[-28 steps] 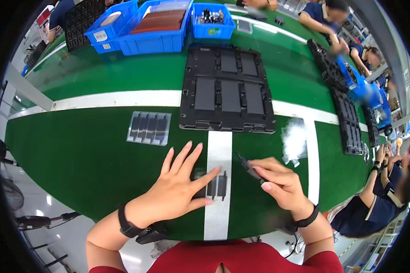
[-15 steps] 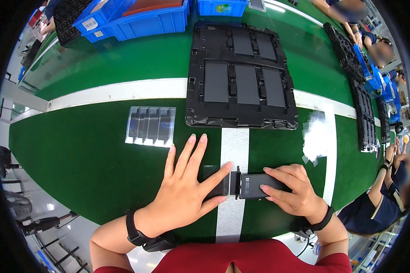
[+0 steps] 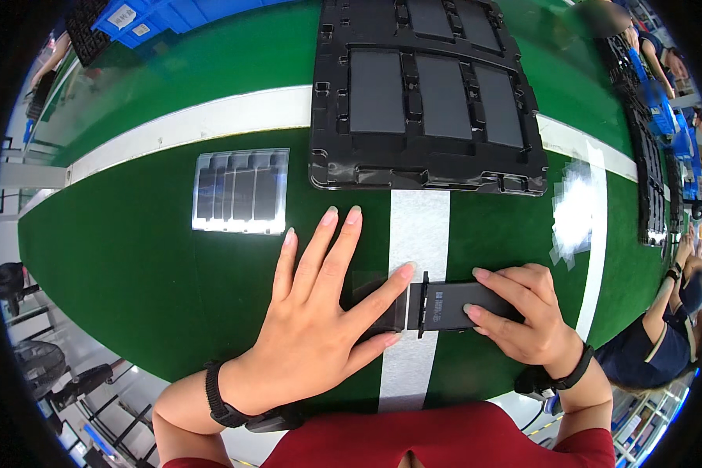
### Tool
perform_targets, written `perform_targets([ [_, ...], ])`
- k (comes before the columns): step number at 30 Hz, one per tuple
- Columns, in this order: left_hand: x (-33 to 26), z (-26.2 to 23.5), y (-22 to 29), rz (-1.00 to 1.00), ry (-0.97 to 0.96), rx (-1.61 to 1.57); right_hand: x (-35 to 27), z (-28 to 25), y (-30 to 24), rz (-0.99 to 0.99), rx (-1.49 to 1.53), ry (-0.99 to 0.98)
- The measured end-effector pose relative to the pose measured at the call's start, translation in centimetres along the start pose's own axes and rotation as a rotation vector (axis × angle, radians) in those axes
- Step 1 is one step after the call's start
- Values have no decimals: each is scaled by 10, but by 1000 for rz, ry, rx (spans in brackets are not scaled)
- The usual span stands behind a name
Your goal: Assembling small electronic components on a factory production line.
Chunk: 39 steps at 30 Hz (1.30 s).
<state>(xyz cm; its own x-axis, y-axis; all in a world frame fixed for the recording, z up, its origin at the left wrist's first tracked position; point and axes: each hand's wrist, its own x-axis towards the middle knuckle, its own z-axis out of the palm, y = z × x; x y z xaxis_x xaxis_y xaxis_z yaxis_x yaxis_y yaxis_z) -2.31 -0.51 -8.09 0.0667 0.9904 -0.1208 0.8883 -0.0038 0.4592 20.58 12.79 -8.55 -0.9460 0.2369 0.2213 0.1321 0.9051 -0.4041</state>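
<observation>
A flat dark-grey battery (image 3: 449, 306) with small pale print lies near me, across a white strip (image 3: 415, 226) on the green table. My right hand (image 3: 532, 316) grips its right end, thumb and fingers on the upper face and edges. A thin black crosspiece (image 3: 423, 304) runs along the battery's left end. Left of it lies a dark film piece (image 3: 376, 303) with a clear edge. My left hand (image 3: 304, 320) is spread flat, index finger and thumb pressing on that film, the other fingers pointing away from me. The palm partly hides the film.
A black moulded tray (image 3: 429, 181) holding several flat grey pieces stands beyond my hands. A clear sheet with dark strips (image 3: 240, 191) lies at left, a pile of clear films (image 3: 574, 212) at right. Blue bins (image 3: 179, 12) stand far left. Co-workers sit along the right side.
The whole view has shifted and the tray appears larger and higher. Both hands keep nearly the same hold. A narrow pale line now shows between the film and the battery's left end.
</observation>
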Motion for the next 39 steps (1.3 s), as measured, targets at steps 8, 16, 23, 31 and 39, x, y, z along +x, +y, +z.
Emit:
perform_targets([
  [8,-1,-1,1,-20,-29,0,-1,1,-2,19,14,4],
  [16,0,0,1,-24,-34,4,-1,3,-1,17,1,16],
  [23,1,-2,2,-27,-45,15,-1,0,-1,17,2,6],
  [31,1,-1,2,-28,-45,21,0,2,-1,12,1,13],
  [39,1,-1,3,-24,-46,26,-2,1,-1,12,-7,9],
])
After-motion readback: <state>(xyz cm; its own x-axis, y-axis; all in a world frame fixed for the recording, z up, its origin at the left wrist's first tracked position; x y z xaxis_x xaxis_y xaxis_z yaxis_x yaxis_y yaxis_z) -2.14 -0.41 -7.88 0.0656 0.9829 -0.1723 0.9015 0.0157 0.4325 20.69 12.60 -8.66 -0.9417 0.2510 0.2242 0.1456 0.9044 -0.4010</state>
